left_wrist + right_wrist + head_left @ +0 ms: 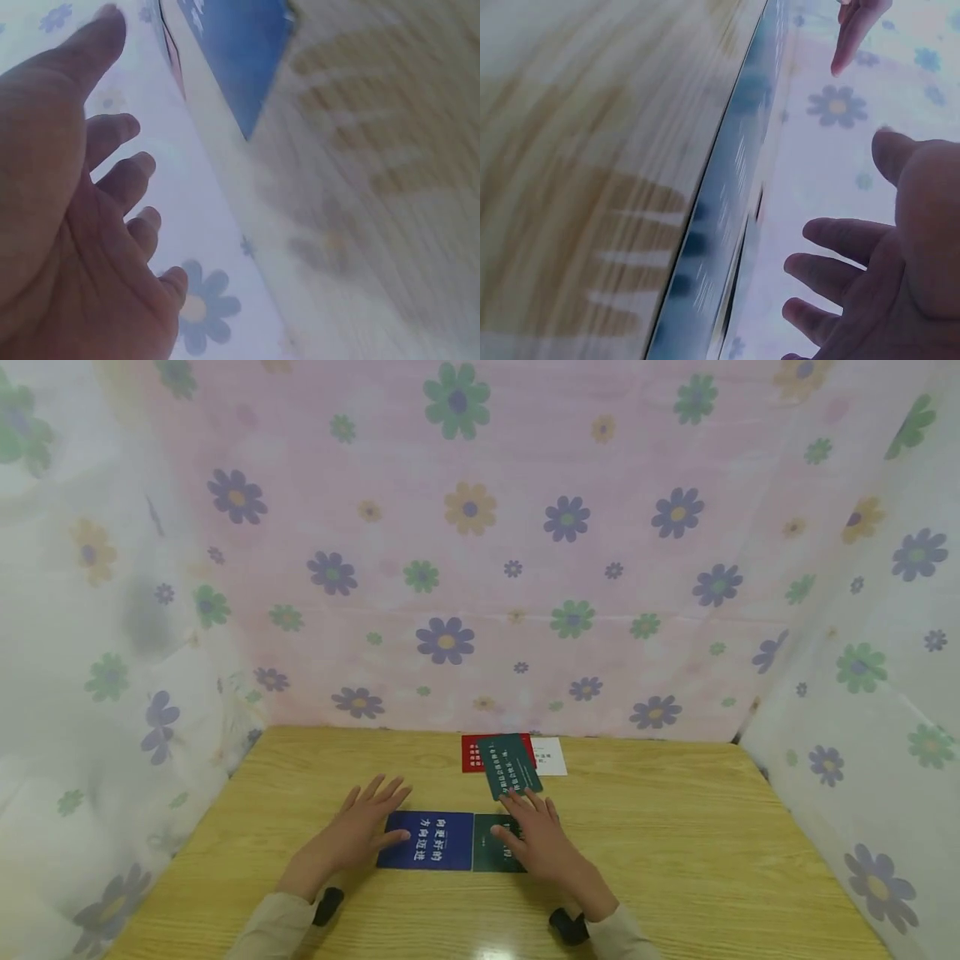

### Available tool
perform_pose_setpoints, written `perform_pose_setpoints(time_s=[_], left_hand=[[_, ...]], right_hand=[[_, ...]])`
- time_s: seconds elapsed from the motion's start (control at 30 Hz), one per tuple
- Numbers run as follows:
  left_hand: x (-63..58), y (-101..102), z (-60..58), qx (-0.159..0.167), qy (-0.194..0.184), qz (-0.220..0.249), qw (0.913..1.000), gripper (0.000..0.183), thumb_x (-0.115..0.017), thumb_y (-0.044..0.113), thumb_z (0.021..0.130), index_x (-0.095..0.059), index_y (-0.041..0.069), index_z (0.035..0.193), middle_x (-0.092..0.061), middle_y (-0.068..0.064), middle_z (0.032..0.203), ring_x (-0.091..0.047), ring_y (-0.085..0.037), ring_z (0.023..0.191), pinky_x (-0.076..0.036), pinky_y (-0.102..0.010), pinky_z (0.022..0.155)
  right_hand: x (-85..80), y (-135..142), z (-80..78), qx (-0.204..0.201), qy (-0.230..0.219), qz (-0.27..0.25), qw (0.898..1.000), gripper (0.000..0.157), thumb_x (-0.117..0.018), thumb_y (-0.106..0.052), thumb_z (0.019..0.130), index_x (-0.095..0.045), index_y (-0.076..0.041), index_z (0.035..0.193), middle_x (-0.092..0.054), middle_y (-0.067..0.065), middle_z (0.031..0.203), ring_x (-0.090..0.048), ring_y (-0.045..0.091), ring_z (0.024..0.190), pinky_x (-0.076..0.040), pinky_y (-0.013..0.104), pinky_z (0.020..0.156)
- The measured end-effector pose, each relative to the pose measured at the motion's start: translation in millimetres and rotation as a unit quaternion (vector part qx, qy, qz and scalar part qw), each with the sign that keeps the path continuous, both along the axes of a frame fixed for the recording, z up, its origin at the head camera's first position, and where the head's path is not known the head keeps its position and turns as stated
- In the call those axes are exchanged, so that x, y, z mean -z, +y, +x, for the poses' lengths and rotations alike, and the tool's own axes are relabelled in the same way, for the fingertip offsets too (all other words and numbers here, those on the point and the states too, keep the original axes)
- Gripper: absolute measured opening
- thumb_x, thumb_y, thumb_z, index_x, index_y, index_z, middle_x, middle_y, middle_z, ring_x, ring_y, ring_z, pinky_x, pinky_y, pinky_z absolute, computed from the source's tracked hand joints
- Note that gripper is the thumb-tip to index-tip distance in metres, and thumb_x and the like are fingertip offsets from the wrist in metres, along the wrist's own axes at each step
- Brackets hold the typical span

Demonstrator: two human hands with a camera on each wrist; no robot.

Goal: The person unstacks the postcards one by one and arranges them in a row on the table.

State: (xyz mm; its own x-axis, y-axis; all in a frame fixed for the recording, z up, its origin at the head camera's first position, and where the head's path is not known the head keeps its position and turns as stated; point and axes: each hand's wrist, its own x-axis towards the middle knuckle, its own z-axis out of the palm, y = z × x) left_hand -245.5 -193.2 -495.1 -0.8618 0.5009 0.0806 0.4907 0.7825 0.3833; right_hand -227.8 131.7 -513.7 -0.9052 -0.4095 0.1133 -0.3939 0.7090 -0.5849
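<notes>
A blue card (450,842) with white characters lies flat on the table, its right edge against a dark green card (487,852). My left hand (358,833) hovers at the blue card's left end, fingers spread, thumb over the card. In the left wrist view that hand (97,195) holds nothing, and a corner of the blue card (240,67) shows beyond it. Over the green card's right part is my right hand (542,837), which hides some of it. The right wrist view has this hand (877,262) with fingers extended and nothing in them.
Behind the right hand, another green card (510,768) lies tilted on top of a red card (471,755) and close to a white card (553,757). They lie near the back of the wooden table (660,860). A flowered curtain (480,568) encloses the back and sides.
</notes>
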Motion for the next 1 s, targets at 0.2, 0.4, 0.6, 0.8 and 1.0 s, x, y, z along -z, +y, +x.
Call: perform_pose_setpoints(time_s=[0.2, 0.4, 0.6, 0.8, 1.0], left_hand=[[-0.4, 20, -15.6, 0.033, -0.009, 0.01, 0.9993, 0.065, -0.062, 0.033, 0.102, -0.039, 0.005, 0.156, -0.031, -0.021, 0.164, -0.015, -0.05, 0.152, -0.01, -0.073, 0.119], [3.6, 47, -38.1, 0.056, -0.028, 0.007, 0.998, 0.063, -0.058, 0.033, 0.104, -0.038, 0.006, 0.157, -0.031, -0.017, 0.165, -0.013, -0.046, 0.154, -0.009, -0.07, 0.121], [9.8, 78, -68.2, 0.065, -0.053, -0.018, 0.9963, 0.06, -0.052, 0.032, 0.106, -0.037, 0.004, 0.157, -0.032, -0.018, 0.164, -0.016, -0.045, 0.154, -0.012, -0.067, 0.122], [13.6, 104, -94.7, 0.064, -0.046, -0.052, 0.9955, 0.06, -0.051, 0.035, 0.106, -0.037, 0.008, 0.158, -0.033, -0.017, 0.164, -0.02, -0.046, 0.153, -0.017, -0.066, 0.122], [16.0, 123, -106.5, 0.043, -0.071, -0.047, 0.9954, 0.059, -0.049, 0.036, 0.108, -0.035, 0.011, 0.159, -0.03, -0.013, 0.166, -0.015, -0.041, 0.156, -0.014, -0.062, 0.124]], right_hand=[[2.8, 15, -6.5, 0.019, 0.011, -0.015, 1.0, 0.053, -0.052, -0.031, 0.107, -0.049, 0.002, 0.148, -0.043, 0.027, 0.155, -0.024, 0.054, 0.148, -0.009, 0.078, 0.115], [5.5, 24, -19.4, 0.03, 0.003, 0.001, 1.0, 0.054, -0.051, -0.032, 0.107, -0.049, 0.002, 0.148, -0.041, 0.026, 0.156, -0.023, 0.052, 0.149, -0.012, 0.076, 0.116], [5.3, 28, -35.2, 0.016, -0.026, 0.018, 0.999, 0.054, -0.051, -0.034, 0.107, -0.049, 0.001, 0.148, -0.04, 0.025, 0.158, -0.021, 0.052, 0.151, -0.012, 0.075, 0.117], [3.7, 35, -49.6, -0.026, -0.059, 0.034, 0.997, 0.055, -0.051, -0.033, 0.107, -0.047, -0.001, 0.151, -0.037, 0.021, 0.16, -0.015, 0.05, 0.153, -0.013, 0.071, 0.12], [4.4, 42, -55.6, -0.057, -0.081, 0.063, 0.993, 0.054, -0.048, -0.034, 0.108, -0.046, -0.005, 0.152, -0.035, 0.021, 0.162, -0.015, 0.05, 0.153, -0.012, 0.071, 0.12]])
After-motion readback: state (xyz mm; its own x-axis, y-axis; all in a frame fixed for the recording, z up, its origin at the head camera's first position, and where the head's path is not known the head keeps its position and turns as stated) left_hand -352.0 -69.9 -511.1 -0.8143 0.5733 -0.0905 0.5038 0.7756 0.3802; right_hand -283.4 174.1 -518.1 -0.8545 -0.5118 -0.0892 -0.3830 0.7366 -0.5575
